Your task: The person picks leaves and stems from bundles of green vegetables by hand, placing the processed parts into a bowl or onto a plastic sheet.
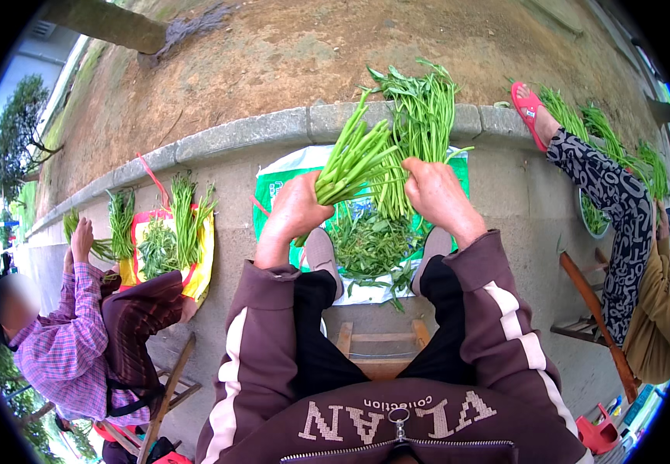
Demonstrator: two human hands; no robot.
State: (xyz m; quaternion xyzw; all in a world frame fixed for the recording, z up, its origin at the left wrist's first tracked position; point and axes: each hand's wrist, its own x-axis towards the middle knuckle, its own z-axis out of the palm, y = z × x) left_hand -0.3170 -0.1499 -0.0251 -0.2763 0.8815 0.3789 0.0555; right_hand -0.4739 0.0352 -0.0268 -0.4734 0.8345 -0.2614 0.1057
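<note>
My left hand (297, 209) is closed around a thick bunch of green stems (352, 156), which look like water spinach. The stems fan up and to the right over a green and white woven sack (277, 174). To the right, my right hand (442, 194) has its fingers curled beside hanging stems. A thin stem shows behind that hand, and whether the fingers pinch it is unclear. Beyond both hands, a larger pile of long-stemmed greens (422, 110) lies across the stone curb. Loose leaves (364, 243) are heaped on the sack between my shoes (321, 258).
A wooden stool (378, 368) is under me. On the left, a seated person (68, 342) handles greens beside a yellow and red sack (201, 278). Another person's patterned trouser leg (607, 185) reaches the curb (242, 136) at right, near a basin (593, 217) of greens.
</note>
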